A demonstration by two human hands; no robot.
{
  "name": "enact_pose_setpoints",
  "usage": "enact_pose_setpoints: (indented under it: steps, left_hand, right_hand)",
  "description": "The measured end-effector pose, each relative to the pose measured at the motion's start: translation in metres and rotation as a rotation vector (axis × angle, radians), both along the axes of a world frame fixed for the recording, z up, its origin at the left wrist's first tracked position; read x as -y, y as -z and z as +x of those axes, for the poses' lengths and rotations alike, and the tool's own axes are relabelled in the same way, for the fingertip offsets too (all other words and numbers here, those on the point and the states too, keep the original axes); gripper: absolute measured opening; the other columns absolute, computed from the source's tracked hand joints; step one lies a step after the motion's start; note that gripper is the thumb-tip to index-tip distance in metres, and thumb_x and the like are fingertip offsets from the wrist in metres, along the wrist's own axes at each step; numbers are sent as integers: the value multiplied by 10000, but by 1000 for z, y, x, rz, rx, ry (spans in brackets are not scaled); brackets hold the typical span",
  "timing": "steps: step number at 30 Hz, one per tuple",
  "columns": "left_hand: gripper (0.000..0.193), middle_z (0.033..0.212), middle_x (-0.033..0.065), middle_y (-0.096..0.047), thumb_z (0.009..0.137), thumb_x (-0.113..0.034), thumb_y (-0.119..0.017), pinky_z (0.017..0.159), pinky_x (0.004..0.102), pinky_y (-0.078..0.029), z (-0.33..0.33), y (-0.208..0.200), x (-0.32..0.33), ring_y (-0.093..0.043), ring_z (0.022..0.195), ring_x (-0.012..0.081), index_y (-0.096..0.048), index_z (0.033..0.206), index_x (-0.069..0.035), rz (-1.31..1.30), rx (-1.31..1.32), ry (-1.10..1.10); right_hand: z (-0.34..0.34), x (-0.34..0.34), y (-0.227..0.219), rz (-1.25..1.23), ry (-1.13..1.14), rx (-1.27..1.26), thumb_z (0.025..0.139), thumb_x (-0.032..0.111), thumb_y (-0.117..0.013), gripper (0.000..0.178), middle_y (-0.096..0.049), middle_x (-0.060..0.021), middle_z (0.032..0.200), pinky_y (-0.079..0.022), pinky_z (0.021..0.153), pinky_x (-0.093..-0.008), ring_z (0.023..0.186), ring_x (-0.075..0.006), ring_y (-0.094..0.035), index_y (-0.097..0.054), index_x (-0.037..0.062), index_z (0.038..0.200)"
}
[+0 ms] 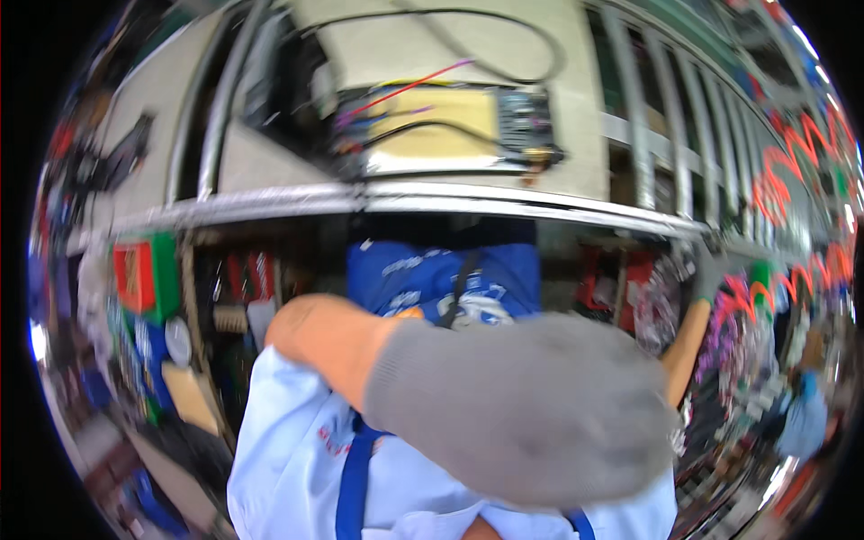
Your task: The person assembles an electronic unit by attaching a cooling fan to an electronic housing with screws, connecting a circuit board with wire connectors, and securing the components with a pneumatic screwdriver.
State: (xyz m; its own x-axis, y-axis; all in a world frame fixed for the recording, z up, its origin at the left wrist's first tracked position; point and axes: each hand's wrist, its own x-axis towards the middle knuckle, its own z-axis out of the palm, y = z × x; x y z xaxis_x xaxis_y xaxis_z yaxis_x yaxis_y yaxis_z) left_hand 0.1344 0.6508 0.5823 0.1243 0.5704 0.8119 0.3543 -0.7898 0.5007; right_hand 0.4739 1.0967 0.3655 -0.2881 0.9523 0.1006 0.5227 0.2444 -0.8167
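Observation:
My left hand (531, 405), in a grey knitted glove, is raised across my chest, very close to the camera. Its fingers are smeared by motion, and whatever they do is not visible. Out to the right, my right hand (709, 270), also in a grey glove, is at the metal rail of the roller line; its fingers are too small and blurred to read. Beyond the rail, apart from both hands, an electronic unit (445, 130) with a pale yellow panel lies on a light board (576, 117). A red wire (409, 90) and black cables run over it.
A dark boxy object (288, 81) stands left of the unit. The metal rail (450, 198) crosses in front of me, with rollers (675, 126) at the right. Red coiled hoses (783, 180) hang there. A green and red bin (148, 274) is at the left.

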Motion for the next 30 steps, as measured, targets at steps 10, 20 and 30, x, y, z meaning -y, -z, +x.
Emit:
enact_pose_setpoints:
  steps: [10, 20, 30]
  left_hand:
    - [228, 774, 44, -538, 850, -279, -599, 696, 342, -477, 2, -9, 65, -573, 721, 207, -590, 766, -67, 82, -31, -634]
    - [249, 804, 49, -580, 899, -279, -604, 677, 313, -483, 23, -12, 98, -598, 735, 189, -621, 796, -53, 240, -317, -1131]
    - [209, 953, 120, -691, 815, -56, -542, 724, 446, -549, 123, 129, 221, -672, 842, 318, -674, 977, -62, -382, 24, -2268]
  right_hand:
    - [-95, 143, 114, -222, -164, -29, 894, 93, -646, 433, -661, -158, 1133, -538, 889, -331, 987, -239, -657, -569, -65, 1290]
    - [-155, 282, 75, -537, -203, -233, 951, 63, -540, 408, -619, -193, 1193, -532, 882, -344, 985, -254, -643, -514, -83, 1331]
    - [-282, 370, 38, -364, -1372, -435, 1001, 62, -555, 264, -660, -122, 1103, -523, 862, -307, 948, -189, -623, -601, -53, 1234]
